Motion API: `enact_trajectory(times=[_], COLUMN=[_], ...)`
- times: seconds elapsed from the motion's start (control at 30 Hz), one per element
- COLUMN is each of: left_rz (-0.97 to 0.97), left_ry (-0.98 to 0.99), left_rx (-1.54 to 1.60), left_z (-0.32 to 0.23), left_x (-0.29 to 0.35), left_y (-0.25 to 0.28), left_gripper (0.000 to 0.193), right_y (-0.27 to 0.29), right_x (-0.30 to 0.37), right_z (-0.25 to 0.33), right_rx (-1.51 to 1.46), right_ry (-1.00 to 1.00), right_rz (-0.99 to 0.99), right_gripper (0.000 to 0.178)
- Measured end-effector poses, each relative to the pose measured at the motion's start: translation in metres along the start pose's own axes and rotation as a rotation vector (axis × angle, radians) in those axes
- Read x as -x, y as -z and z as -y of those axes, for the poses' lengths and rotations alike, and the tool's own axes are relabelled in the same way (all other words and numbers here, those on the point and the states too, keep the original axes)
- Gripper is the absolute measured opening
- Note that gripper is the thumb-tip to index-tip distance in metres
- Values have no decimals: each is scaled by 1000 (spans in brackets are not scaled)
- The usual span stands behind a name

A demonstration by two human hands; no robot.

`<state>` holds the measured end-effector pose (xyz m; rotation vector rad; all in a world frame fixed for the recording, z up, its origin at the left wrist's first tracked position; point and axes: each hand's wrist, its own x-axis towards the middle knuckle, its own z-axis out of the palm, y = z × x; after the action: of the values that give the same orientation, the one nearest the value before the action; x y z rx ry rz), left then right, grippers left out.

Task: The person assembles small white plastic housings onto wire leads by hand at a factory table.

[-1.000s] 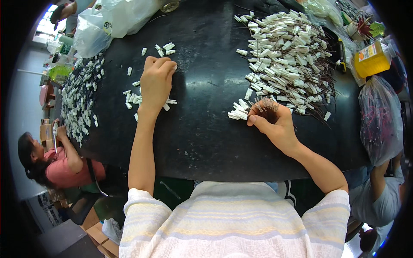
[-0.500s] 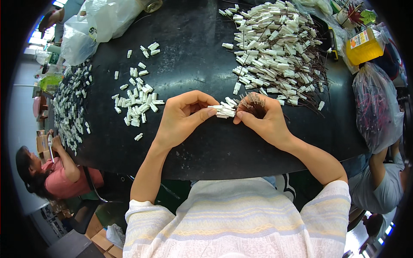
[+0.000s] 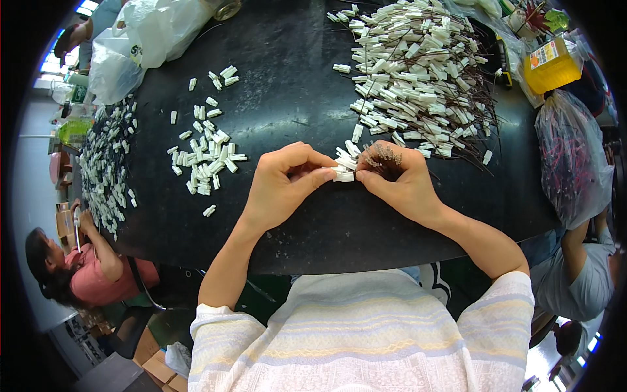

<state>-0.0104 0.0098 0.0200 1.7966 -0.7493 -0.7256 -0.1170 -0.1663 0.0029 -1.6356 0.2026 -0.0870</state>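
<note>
My right hand (image 3: pixel 403 179) is closed around a bunch of thin brown wires (image 3: pixel 385 159), whose tips stick up over the fingers. White plastic connectors (image 3: pixel 346 154) fan out from its left side, toward my other hand. Thumb and forefinger of my left hand (image 3: pixel 277 186) pinch a white connector (image 3: pixel 342 176) at the lower edge of that cluster. The fingertips partly cover it, and whether it is joined to a wire I cannot tell. Left of my hands lies a loose group of short white connectors (image 3: pixel 210 157) on the black table (image 3: pixel 313 228).
Beyond my right hand rises a large heap of wired white connectors (image 3: pixel 418 72). Another heap (image 3: pixel 108 160) lies at the far left, near a person in pink (image 3: pixel 98 274). Plastic bags (image 3: pixel 153 32), a bottle of yellow liquid (image 3: pixel 554 65) and a bag of pinkish wires (image 3: pixel 571 160) line the edges.
My left hand has moved slightly right, closer to my right hand, and its fingertips are now lower on the connector cluster. My right hand keeps its grip on the wires.
</note>
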Motion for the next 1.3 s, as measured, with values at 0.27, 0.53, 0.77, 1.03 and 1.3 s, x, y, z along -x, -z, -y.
enact_trajectory(times=[0.27, 0.53, 0.77, 1.03, 1.3], left_rz=[-33, -36, -647, -537, -152], left_ry=[-38, -65, -464, -536, -1], left_rx=[224, 115, -1158, -1217, 371], left_z=[4, 12, 19, 29, -4], left_x=[0, 1, -63, -65, -11], left_y=[-11, -14, 79, 87, 1], left_gripper=[10, 11, 11, 7, 13], right_y=[-1, -2, 2, 5, 0], right_x=[-1, -1, 2, -1, -1], right_z=[-4, -7, -2, 2, 1], right_rx=[4, 8, -30, -131, -102], right_ry=[95, 84, 29, -87, -61], right_rz=[15, 27, 32, 64, 63], right_gripper=[5, 5, 10, 7, 8])
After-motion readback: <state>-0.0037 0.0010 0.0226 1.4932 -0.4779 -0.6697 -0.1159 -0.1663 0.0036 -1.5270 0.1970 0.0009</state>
